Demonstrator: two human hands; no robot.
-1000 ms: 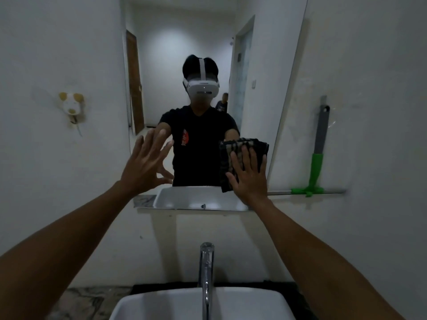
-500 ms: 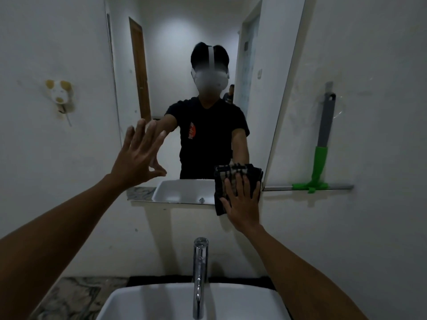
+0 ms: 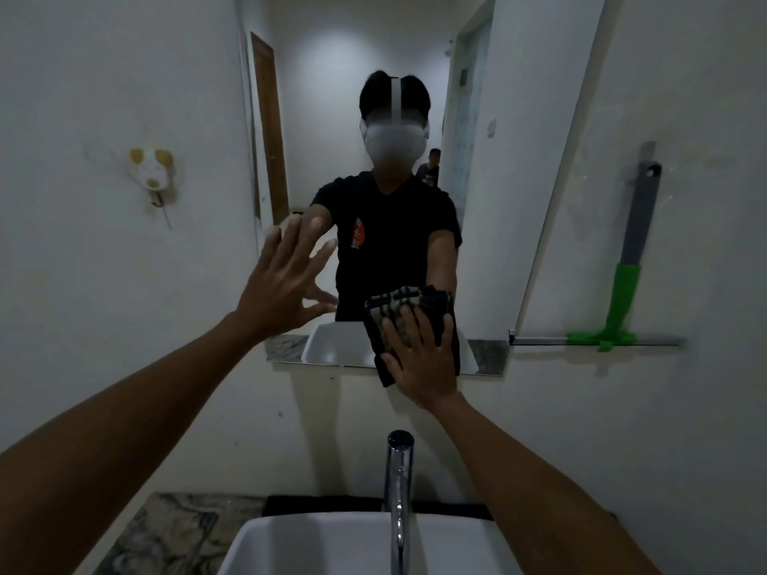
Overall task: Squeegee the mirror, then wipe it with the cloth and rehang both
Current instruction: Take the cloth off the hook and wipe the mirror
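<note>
**Inspector A:** We note the dark checked folded cloth (image 3: 409,325) pinned flat beneath our right hand (image 3: 423,359), at the lower edge of the frameless wall mirror (image 3: 373,97). That grip is a spread palm pressing, not clenched; the fabric's lower corner hangs below the glass.

**Inspector B:** Agreed. Our left hand (image 3: 282,284) is released, fingers splayed, close to the glass up and to the left of the working grip; we cannot tell whether it touches.

**Inspector A:** We judge the cloth soft, light and limp. It should be held by a gathered fold, since it would likely slip off if pressure eased.

**Inspector B:** The grey-handled green squeegee (image 3: 622,292) hangs on the wall well right of the grip, seemingly stiff; its handle is where we would grasp it.
</note>
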